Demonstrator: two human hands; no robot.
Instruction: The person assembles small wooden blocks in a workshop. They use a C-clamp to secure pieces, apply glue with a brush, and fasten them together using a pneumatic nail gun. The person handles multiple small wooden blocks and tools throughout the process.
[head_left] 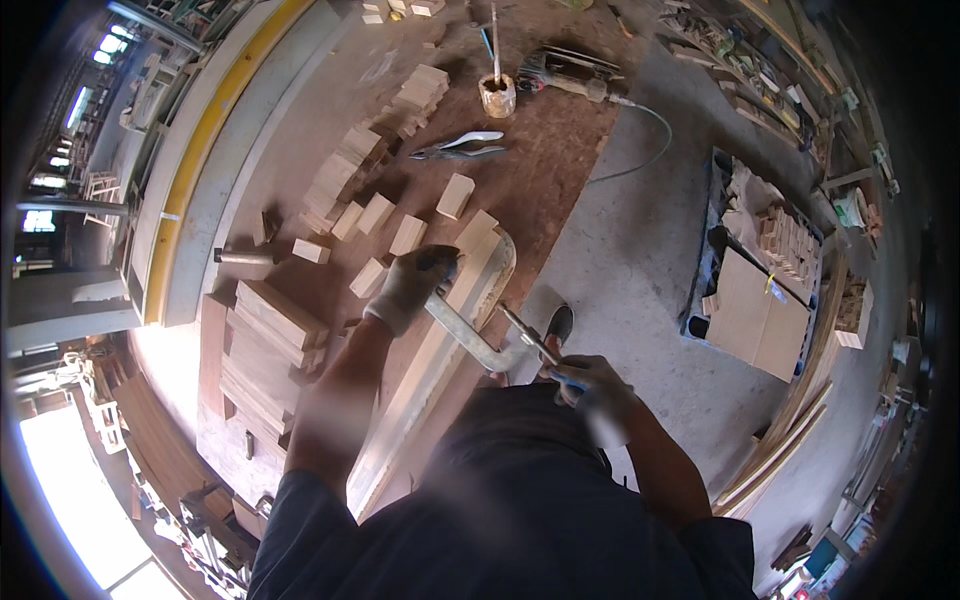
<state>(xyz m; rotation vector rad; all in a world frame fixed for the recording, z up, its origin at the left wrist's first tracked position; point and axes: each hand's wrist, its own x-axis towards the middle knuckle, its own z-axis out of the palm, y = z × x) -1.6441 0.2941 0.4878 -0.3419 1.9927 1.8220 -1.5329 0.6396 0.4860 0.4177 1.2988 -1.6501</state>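
Note:
My left hand [408, 287], in a pale glove with dark fingers, curls beside a long light wooden beam [425, 352]. Its fingers close at the upper end of a metal C-clamp [468, 335], whose frame crosses the beam. What the fingertips press on is partly hidden. On the right, my gloved right hand [592, 385] grips the handle end of the clamp's screw [523, 328], off the beam's right side. A small wooden block [478, 232] lies at the beam's far end. Loose blocks [408, 235] lie just beyond my left hand.
Beyond are pliers [460, 148], a glue pot [497, 98] with a stick in it, and a power tool [570, 85] with a hose. Rows of blocks [345, 175] and a hammer [243, 257] lie left. A pallet [700, 270] with cardboard stands right.

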